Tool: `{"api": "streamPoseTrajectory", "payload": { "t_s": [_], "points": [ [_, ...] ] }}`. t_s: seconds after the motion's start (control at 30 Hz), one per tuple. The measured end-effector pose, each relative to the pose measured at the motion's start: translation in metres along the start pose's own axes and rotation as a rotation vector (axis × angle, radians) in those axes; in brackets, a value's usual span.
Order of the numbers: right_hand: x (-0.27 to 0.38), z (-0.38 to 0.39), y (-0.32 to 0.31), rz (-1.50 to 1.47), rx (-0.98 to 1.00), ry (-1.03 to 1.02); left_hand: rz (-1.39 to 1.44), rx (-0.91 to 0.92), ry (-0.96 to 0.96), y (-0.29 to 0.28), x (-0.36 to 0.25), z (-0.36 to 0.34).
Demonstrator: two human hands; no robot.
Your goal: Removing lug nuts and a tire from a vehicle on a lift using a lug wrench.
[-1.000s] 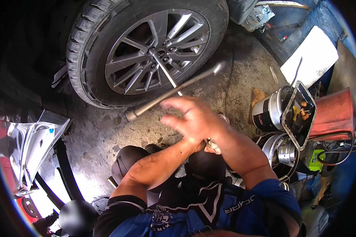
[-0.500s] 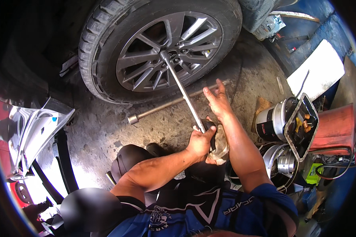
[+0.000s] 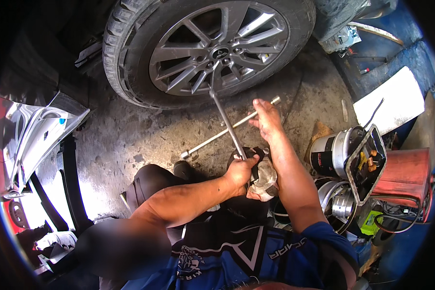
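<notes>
At the centre of the frame, my left hand (image 3: 241, 175) is wrapped around the lower end of a metal cross wrench (image 3: 230, 126), whose upper end shows against the tyre of the wheel (image 3: 220, 53) at the top. My right hand (image 3: 267, 120) is at the crossbar's right part, fingers partly spread; I cannot tell whether it grips. A dark-rimmed tray (image 3: 381, 166) sits at the right.

Wht txt (image 3: 286, 249) on blue/blk shirt (image 3: 227, 263), red txt (image 3: 316, 157) on bucket (image 3: 330, 152)
</notes>
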State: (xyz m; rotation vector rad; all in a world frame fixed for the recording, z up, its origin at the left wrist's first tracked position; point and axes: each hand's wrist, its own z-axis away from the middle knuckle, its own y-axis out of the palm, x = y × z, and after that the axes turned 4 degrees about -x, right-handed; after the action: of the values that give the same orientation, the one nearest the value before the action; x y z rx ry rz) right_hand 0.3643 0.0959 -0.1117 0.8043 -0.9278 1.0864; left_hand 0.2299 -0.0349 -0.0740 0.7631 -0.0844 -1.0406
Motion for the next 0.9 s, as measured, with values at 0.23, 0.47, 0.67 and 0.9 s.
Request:
{"api": "streamPoseTrajectory", "payload": {
  "t_s": [0.23, 0.47, 0.67, 0.9],
  "points": [
    [0.022, -0.026, 0.005, -0.113, 0.09, -0.223, -0.116, 0.005, 0.239, -0.008, -0.011, -0.035],
    [0.06, 0.011, 0.058, -0.329, -0.185, -0.059, -0.358, -0.128, 0.308, -0.03, -0.013, -0.087],
    [0.029, 0.11, 0.127, 0.646, 0.942, -0.665, -0.393, -0.242, 0.419, -0.038, -0.008, -0.103],
    [-0.035, -0.023, -0.004, 0.273, -0.207, -0.311, -0.179, -0.059, 0.158, -0.027, -0.014, -0.081]
  ]
}}
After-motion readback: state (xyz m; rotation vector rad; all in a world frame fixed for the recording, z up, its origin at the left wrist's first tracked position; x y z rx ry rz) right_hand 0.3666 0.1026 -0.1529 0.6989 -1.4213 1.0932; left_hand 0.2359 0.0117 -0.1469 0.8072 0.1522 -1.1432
